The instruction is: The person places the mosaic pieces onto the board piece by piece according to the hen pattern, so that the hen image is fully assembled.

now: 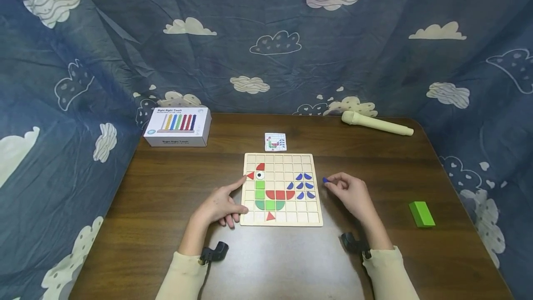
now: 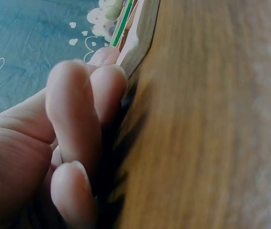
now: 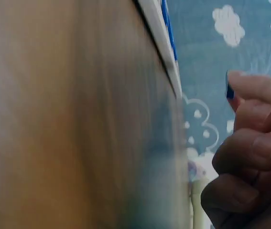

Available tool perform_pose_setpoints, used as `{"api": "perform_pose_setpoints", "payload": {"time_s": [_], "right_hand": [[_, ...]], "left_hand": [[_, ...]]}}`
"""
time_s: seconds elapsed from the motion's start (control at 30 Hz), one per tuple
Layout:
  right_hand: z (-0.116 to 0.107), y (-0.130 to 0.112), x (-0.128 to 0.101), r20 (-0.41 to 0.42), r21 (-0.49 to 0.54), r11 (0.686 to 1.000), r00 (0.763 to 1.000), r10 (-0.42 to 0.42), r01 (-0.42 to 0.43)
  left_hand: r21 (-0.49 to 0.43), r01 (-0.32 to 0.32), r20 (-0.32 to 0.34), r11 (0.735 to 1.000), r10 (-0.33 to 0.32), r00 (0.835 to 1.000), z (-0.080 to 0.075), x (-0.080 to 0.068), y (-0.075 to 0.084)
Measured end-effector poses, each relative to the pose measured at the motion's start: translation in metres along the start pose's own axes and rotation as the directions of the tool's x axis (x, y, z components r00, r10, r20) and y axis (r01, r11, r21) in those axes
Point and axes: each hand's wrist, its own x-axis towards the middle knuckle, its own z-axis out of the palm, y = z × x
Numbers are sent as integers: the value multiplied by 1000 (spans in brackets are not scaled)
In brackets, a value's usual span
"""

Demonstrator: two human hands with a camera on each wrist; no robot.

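A pale wooden grid board [image 1: 281, 159] lies mid-table, carrying a rooster picture of red, green and blue tiles. My left hand [image 1: 222, 205] rests at the board's left edge, its index finger stretched toward the red beak tile [image 1: 251, 176]; in the left wrist view the fingers [image 2: 85, 114] lie against the board's edge [image 2: 137, 40]. Just right of the board, my right hand [image 1: 347, 193] pinches a small blue tile [image 1: 325, 180] between thumb and fingertip. The same blue tile [image 3: 230, 90] shows at the fingertip in the right wrist view.
A small pattern card [image 1: 275, 142] lies behind the board. A white boxed abacus toy [image 1: 177, 127] stands at the back left, a cream recorder-like tube [image 1: 376, 124] at the back right, a green block [image 1: 421, 214] near the right edge. Blue cloud-print fabric surrounds the brown table [image 1: 175, 184].
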Motion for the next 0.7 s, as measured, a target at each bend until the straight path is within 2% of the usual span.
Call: {"api": "perform_pose_setpoints", "payload": {"time_s": [0.17, 0.3, 0.53, 0.7], "right_hand": [[7, -13, -24, 94, 51, 999, 995, -25, 20], [15, -17, -35, 160, 63, 997, 986, -52, 43], [22, -16, -38, 218, -80, 993, 974, -63, 82], [22, -18, -37, 215, -110, 991, 975, -53, 78]], "left_hand": [[2, 4, 2, 1000, -4, 1000, 1, 0, 0], [1, -7, 4, 1000, 7, 1000, 1, 0, 1], [-3, -14, 3, 1000, 14, 1000, 0, 0, 0], [-4, -4, 1, 1000, 4, 1000, 1, 0, 1]]}}
